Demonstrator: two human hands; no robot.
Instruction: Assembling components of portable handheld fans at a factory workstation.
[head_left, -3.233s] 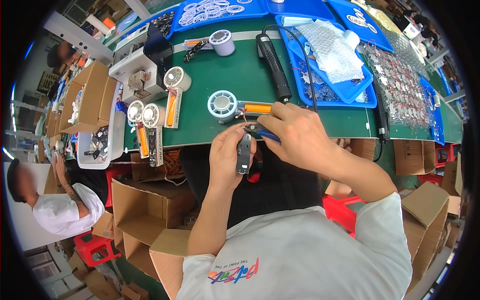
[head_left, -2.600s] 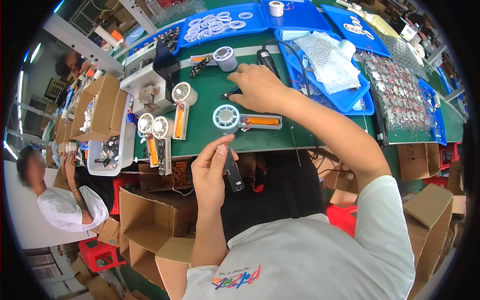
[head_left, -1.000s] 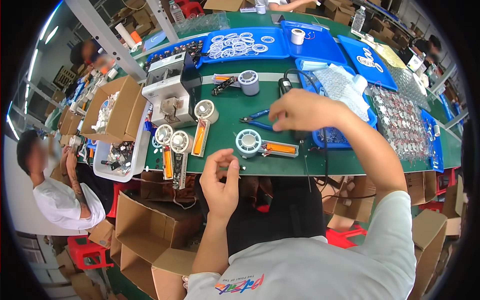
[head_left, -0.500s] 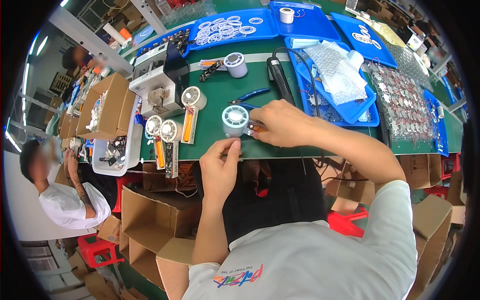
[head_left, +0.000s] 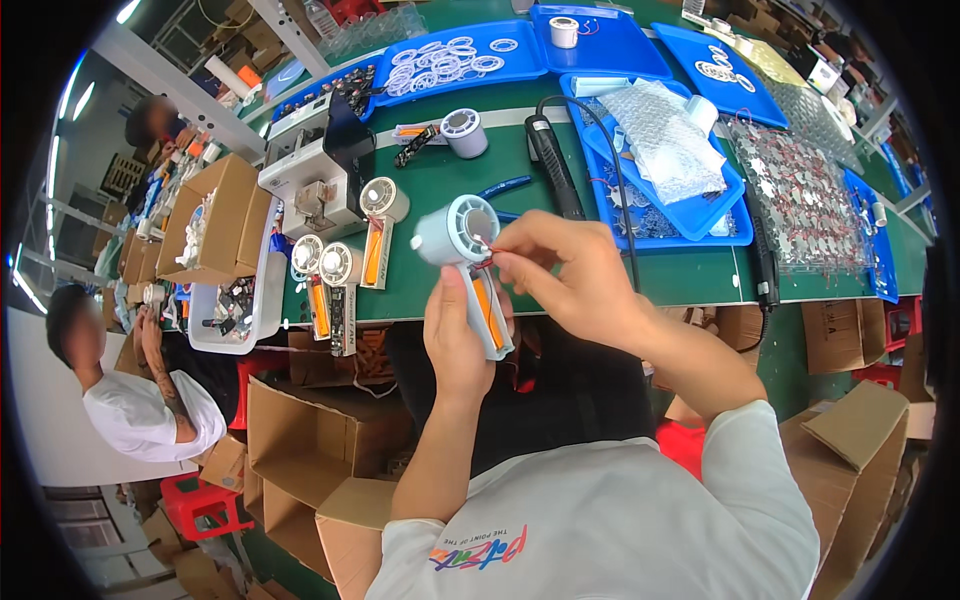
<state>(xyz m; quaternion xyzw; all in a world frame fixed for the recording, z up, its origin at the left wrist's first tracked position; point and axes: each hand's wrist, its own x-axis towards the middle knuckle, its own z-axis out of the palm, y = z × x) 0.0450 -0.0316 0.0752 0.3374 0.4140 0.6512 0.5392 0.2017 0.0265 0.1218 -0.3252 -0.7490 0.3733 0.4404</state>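
A light-blue handheld fan (head_left: pixel 440 232) is raised over the table's front edge, its handle pointing down toward me. The open handle shows an orange cell (head_left: pixel 489 312). My left hand (head_left: pixel 457 350) is wrapped round this handle. At the fan head's grille, my right hand (head_left: pixel 575 268) pinches thin red and dark wires (head_left: pixel 485 254) between thumb and forefinger. Behind the right hand lie blue-handled cutters (head_left: pixel 504 187), partly hidden. Several similar open white fans, among them a white fan (head_left: pixel 384 203), rest on the table to the left.
A white and black machine (head_left: pixel 315 165) stands at the left beside a white bin (head_left: pixel 265 310). Farther back are a blue tray of white rings (head_left: pixel 520 62) and another fan (head_left: pixel 463 135). A corded black tool (head_left: pixel 553 165) lies near a blue tray (head_left: pixel 735 232) with bubble wrap (head_left: pixel 665 140).
The light-blue fan has come up off the table and tilted, with its handle now toward me. My left hand has closed round the handle; my right hand has shifted to the wires.
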